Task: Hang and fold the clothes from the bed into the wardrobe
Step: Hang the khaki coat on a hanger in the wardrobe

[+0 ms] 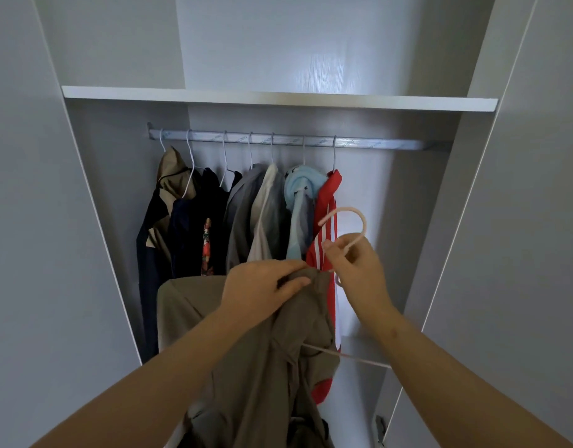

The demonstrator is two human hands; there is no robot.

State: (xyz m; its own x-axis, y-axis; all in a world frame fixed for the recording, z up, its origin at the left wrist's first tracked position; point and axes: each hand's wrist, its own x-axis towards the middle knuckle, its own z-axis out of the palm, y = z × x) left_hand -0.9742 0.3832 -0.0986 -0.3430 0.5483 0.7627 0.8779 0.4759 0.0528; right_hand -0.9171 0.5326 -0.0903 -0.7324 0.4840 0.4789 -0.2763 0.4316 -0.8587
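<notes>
7 wire hangers sit on the wardrobe rail, all bunched toward its left end. The last of them carries a red striped top, just beside a light blue garment. To the right of the red top the rail is bare under the white shelf.

Nearer to me, the person holds a khaki shirt up in front of the hung clothes, below the rail. The left hand is clenched on a bunch of cloth at the shirt's top. The right hand pinches the neck of a pink hanger, with the hook standing free above the fingers. 1 thin arm of that hanger pokes out low on the right side of the shirt, so the shirt looks only half seated.

I'd say the job now is to get the shoulders square on the hanger first. The left hand should draw the collar up to the neck of the hook and smooth the cloth over both arms. Then the hook can go onto the bare stretch of rail, clear of the red top's hanger, with the shirt let go only once it has caught.
</notes>
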